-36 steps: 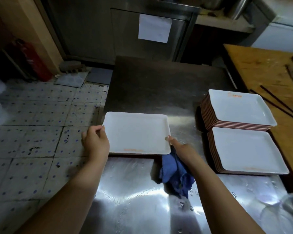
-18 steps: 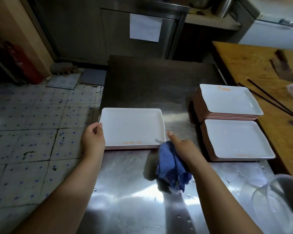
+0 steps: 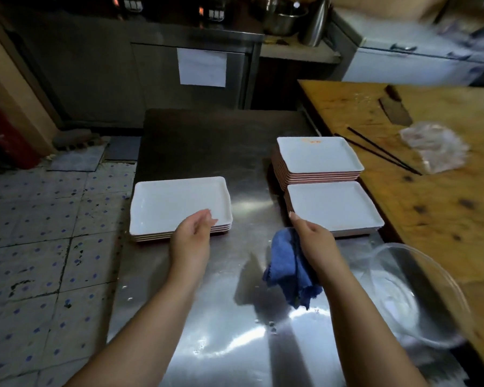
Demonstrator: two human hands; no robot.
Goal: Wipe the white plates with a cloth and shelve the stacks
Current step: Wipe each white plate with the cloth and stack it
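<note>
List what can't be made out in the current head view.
- Right hand palm and its grip on the blue cloth: hidden by the hand's back.
- Near right plate stack count: far stack and its own top plate hide the edges.
- Clear bowl: contents blurred.
- Top right corner: motion blur.
</note>
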